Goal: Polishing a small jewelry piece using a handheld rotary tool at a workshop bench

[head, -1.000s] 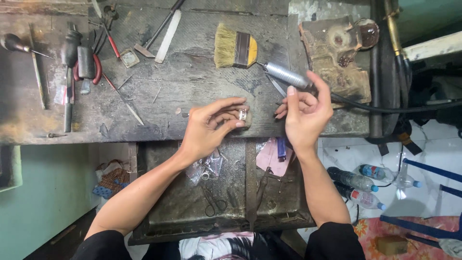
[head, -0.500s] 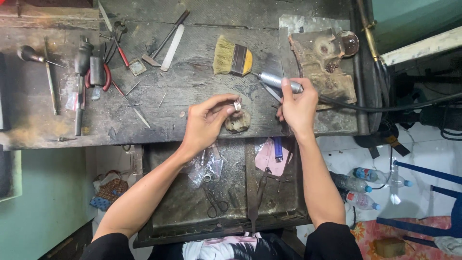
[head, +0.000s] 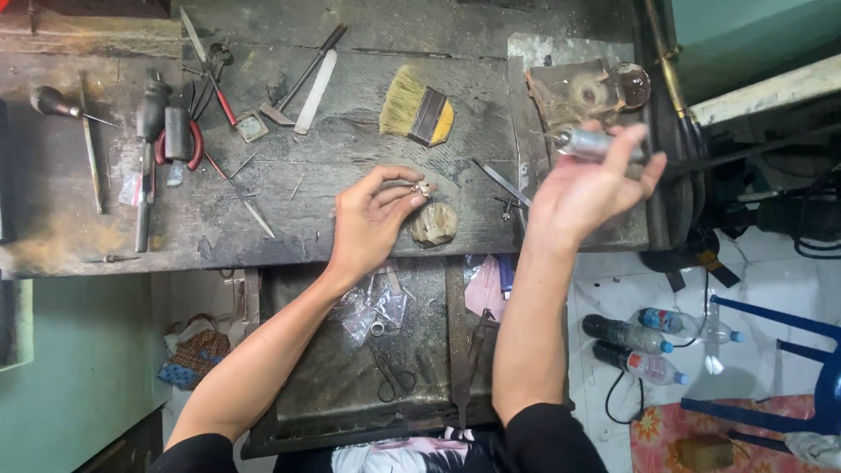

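My left hand pinches a small silver ring-like piece between thumb and fingertips, just above a rounded wooden bench peg at the workbench edge. My right hand is raised to the right, palm up, fingers wrapped around a metal rotary handpiece whose black cable trails off to the right. The handpiece tip points left, well apart from the silver piece.
A dark worn workbench carries a flat brush, red-handled pliers, files, gravers and tweezers. An open drawer below holds plastic bags and scissors. Plastic bottles and a blue chair stand on the floor at right.
My right hand has lifted the handpiece away from the silver piece and swung it up to the right. My left hand stays at the bench peg with the piece.
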